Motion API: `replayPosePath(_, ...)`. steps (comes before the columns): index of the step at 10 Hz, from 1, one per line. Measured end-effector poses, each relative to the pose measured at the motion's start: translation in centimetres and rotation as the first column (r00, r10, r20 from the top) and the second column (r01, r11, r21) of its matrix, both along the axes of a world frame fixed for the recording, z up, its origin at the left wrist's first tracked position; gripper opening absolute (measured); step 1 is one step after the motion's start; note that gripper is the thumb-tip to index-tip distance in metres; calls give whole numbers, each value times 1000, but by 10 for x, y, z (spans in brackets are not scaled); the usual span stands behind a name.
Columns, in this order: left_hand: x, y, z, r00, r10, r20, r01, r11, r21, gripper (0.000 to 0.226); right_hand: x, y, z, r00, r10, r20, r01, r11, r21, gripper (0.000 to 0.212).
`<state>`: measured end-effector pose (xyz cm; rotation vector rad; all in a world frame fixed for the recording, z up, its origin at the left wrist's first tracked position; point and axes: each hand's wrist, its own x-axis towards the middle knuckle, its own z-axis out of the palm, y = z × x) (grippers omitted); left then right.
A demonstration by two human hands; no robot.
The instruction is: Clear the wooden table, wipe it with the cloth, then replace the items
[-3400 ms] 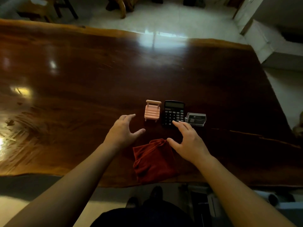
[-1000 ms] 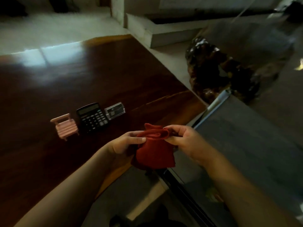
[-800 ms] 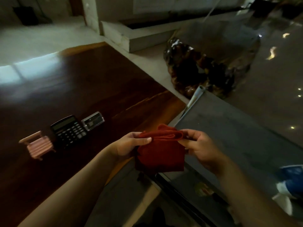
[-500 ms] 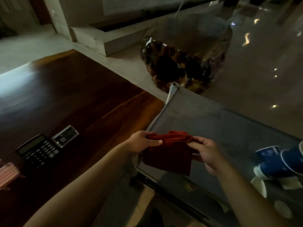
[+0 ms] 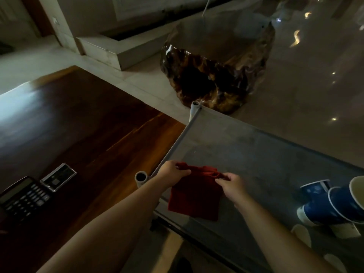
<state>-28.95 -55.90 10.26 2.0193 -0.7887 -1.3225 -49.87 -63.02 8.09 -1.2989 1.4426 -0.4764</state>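
Dim light here, and the calculator (image 5: 23, 196) was cut off at the left edge, its keys barely readable. The small clear case (image 5: 58, 176) lay just beside it on the table (image 5: 82, 123), its contents too dark to make out. At the right edge the blue cups (image 5: 332, 203) lay tipped on their sides, partly out of frame. A dark glossy stump (image 5: 216, 75) sat on the floor beyond, its top lost in glare.

Right of the table stood a grey shelf (image 5: 256, 150), its near-left post (image 5: 141, 177) close by the left forearm.

And there was the cloth (image 5: 194, 200): deep red, folded, hanging flat over the shelf's near-left corner, bunched along its top edge. The left hand (image 5: 172, 172) pinched the top left corner, fingers closed on the fabric; the right hand (image 5: 233, 184) pinched the top right the same way. Whether the bottom hem touched the shelf, hard to say.
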Motion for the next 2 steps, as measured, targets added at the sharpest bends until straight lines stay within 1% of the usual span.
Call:
replayPosePath(1,8,4,-3,997,58,-41,-58,998,-12,61,3,-6,-10,994,44,-100,-43,999,11,10)
replayPosePath(2,20,18,0,996,94,13,-93,995,-34,56,7,-10,-16,970,91,-228,-103,994,-44,44)
